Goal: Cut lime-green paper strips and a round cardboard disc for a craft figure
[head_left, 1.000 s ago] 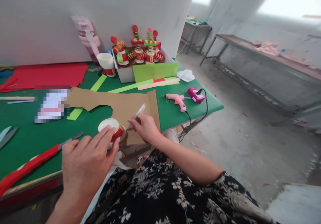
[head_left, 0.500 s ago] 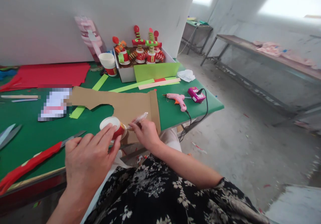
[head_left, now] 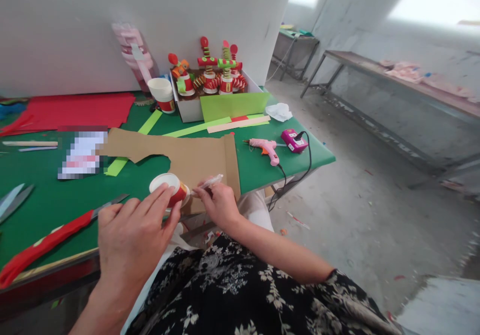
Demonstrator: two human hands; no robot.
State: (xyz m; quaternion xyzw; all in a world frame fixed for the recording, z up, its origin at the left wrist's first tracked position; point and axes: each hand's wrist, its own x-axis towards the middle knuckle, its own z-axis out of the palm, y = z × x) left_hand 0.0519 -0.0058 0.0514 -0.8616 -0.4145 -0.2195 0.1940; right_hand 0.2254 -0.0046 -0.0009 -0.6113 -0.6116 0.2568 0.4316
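Note:
My left hand (head_left: 131, 237) presses its fingertips on an upturned red and white paper cup (head_left: 168, 189) that stands on a sheet of brown cardboard (head_left: 195, 157). My right hand (head_left: 219, 202) is closed round a clear pen (head_left: 208, 182), its tip against the cup's right side. The cardboard lies on the green table (head_left: 56, 200) near its front edge.
Scissors (head_left: 108, 206) with a long red strip (head_left: 41, 247) lie left of my hand. A pink glue gun (head_left: 266, 150) and a magenta box (head_left: 294, 141) sit to the right. At the back stand a box of paper-cup figures (head_left: 210, 82), a cup (head_left: 162, 95), red paper (head_left: 71, 111).
The pen in my right hand has tilted lower and flatter, and the hand has slid a little along the cup. My left hand stays on the cup.

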